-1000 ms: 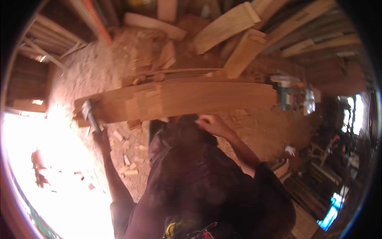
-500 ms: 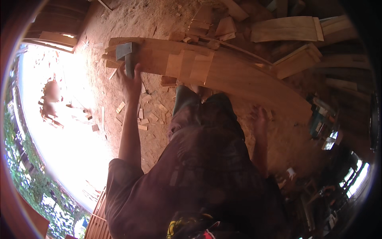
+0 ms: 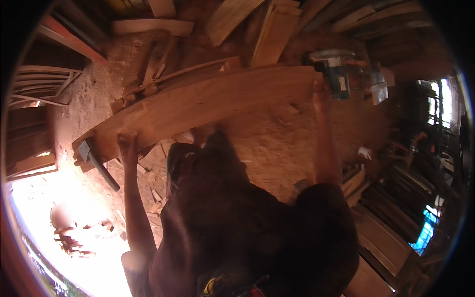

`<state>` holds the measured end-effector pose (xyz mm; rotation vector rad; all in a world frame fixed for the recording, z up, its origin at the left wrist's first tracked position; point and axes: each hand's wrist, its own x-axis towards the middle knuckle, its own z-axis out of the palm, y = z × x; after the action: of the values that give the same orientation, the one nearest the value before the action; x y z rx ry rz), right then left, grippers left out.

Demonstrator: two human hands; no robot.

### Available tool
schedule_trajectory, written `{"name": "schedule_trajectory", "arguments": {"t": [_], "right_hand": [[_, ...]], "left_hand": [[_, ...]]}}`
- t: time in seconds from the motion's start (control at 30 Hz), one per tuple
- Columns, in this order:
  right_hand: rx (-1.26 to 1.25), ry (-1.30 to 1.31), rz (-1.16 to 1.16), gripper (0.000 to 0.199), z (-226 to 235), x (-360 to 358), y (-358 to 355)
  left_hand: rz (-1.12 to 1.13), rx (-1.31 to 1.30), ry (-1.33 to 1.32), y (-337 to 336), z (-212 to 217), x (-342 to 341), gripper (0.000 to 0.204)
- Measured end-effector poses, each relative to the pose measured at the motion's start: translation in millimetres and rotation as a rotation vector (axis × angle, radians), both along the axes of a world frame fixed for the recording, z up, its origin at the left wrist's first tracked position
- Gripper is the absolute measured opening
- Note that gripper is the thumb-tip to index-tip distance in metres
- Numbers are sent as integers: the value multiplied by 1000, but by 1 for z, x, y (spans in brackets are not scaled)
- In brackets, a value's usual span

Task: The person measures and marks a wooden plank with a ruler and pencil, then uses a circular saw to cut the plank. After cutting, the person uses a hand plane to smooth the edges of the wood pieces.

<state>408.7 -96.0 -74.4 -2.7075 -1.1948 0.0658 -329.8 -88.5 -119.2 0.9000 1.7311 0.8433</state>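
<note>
**Two hands on a big curved board**

A person stands over a long, curved board. It lies on a sandy floor full of wood chips. The board runs from the low left up to the right, just in front of the person.

The left hand is on the near edge of the board, close to its left end. The fingers look spread and pressed on the wood. The right hand is on the far right end of the board. It is blurry, so I cannot tell if the fingers are spread or curled round the edge.

A hammer lies just beside the left hand. Its head is by the left end of the board and its dark handle points down at the floor. No hand is holding it. A green power tool sits just past the right hand, and no hand holds that one.

More planks lie in a pile behind the board. Wooden frames lean at the far left. Bright light comes in at the low left.

How far along is the work? It looks like the board is only being held or steadied with both hands. Both tools lie untouched, so any hitting or cutting looks not yet done.
</note>
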Motion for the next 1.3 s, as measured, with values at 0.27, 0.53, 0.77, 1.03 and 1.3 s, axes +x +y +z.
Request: {"name": "schedule_trajectory", "arguments": {"t": [0.27, 0.53, 0.77, 1.03, 1.3], "right_hand": [[49, 195, 8, 79, 39, -59, 9], [329, 432, 138, 80, 17, -114, 2], [-5, 1052, 83, 59, -36, -152, -102], [-58, 1969, -104, 63, -43, -287, -93], [-98, 1818, -211, 68, -20, -302, -85]], "left_hand": [[-130, 57, 562, 9, -19, -3, 71], [91, -125, 65, -28, -8, -46, 38], [245, -360, -162, -171, 33, 26, 76], [257, -384, -177, -227, 59, 72, 73], [154, -533, -230, -210, 18, -3, 89]]}}
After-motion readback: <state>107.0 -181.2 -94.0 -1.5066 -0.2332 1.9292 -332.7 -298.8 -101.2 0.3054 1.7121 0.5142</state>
